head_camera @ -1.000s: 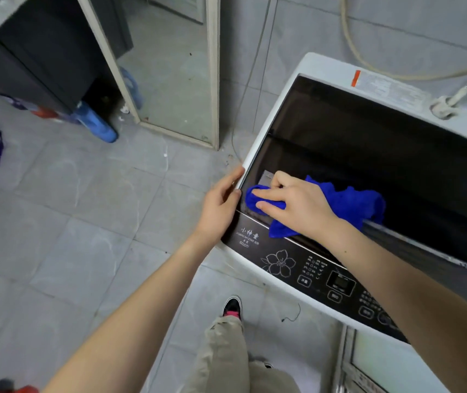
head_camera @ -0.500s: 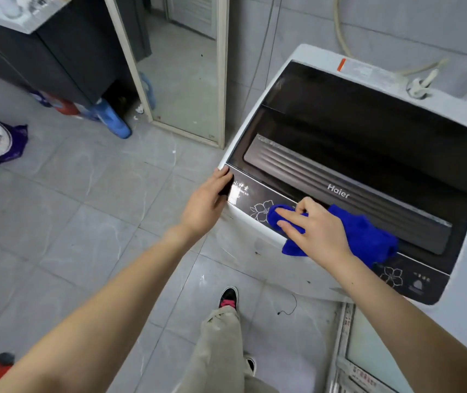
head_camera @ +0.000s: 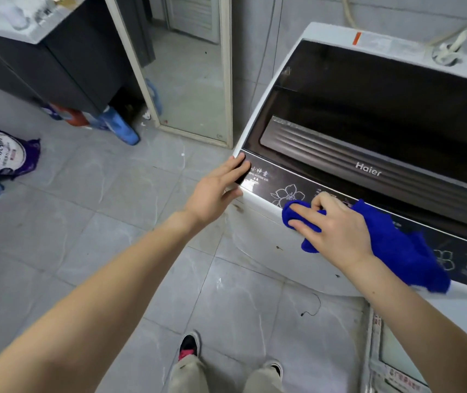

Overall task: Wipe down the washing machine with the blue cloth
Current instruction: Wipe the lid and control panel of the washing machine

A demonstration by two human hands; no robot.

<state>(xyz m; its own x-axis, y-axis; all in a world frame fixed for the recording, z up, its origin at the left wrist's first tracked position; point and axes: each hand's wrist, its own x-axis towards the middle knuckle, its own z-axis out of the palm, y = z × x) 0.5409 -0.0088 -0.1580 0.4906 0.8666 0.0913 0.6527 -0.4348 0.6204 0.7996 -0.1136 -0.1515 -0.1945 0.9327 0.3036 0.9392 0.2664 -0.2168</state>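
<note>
White smooth plastic washing machine (head_camera: 266,251), faint sheen. Its dark glossy lid (head_camera: 382,89) and black glossy control panel (head_camera: 266,184) reflect light (glass or plastic, can't tell). Fuzzy blue cloth (head_camera: 402,251) on that panel: soft, matt. Left of the machine: grey matt floor tiles (head_camera: 79,228), shiny purple plastic bag (head_camera: 0,154).

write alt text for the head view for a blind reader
A person's right hand holds a blue cloth against the front control panel of a white top-loading washing machine, while the left hand rests on its front corner, above a grey tiled floor.
</note>
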